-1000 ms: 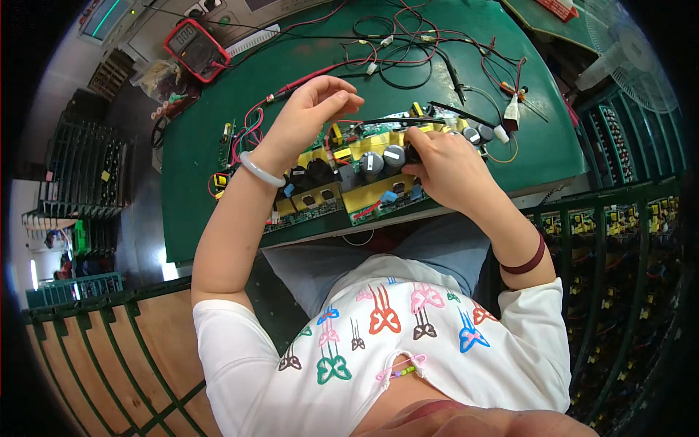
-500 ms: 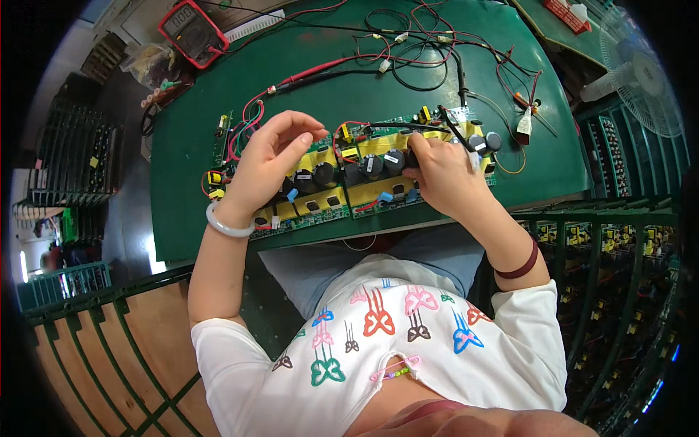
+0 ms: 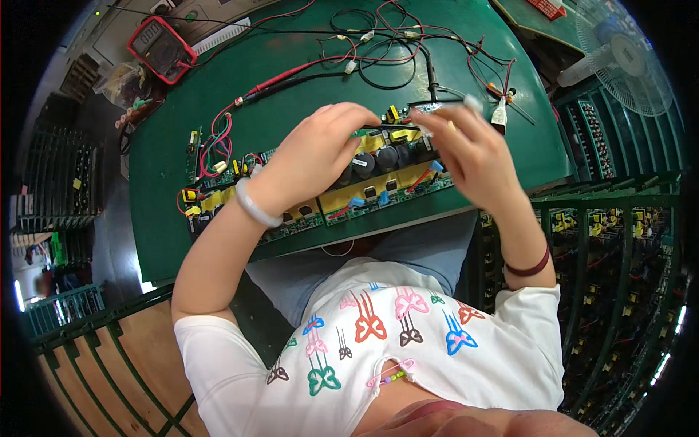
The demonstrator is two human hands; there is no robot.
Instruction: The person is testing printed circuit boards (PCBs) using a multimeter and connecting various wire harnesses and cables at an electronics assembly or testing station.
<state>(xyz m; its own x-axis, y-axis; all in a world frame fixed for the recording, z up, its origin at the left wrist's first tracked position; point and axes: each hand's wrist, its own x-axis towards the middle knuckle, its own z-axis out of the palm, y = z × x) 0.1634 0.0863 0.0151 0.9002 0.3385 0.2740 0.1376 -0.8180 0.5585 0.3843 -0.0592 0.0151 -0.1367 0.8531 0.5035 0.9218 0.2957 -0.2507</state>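
My left hand (image 3: 309,156) reaches over the circuit boards with its fingers curved and the thumb apart. Its fingertips are beside a black cable (image 3: 397,127) lying across the board. My right hand (image 3: 473,153) is raised over the right end of that board, smeared by motion, so its grip cannot be made out. A blurred white piece (image 3: 473,103) shows by its fingers. The right-hand board (image 3: 349,211) carries black round capacitors (image 3: 386,156), yellow-wrapped parts and blue components. A second board (image 3: 298,226) at its left is partly hidden by my left forearm.
A red multimeter (image 3: 162,49) stands at the back left of the green table (image 3: 284,102). Red and black test leads (image 3: 280,79) and tangled wires (image 3: 378,51) lie behind the boards. A fan (image 3: 626,58) is at the far right, above racks of boards (image 3: 597,226).
My left hand has moved right along the boards, towards the right one. My right hand has lifted off the capacitors at the right end. The view has shifted slightly.
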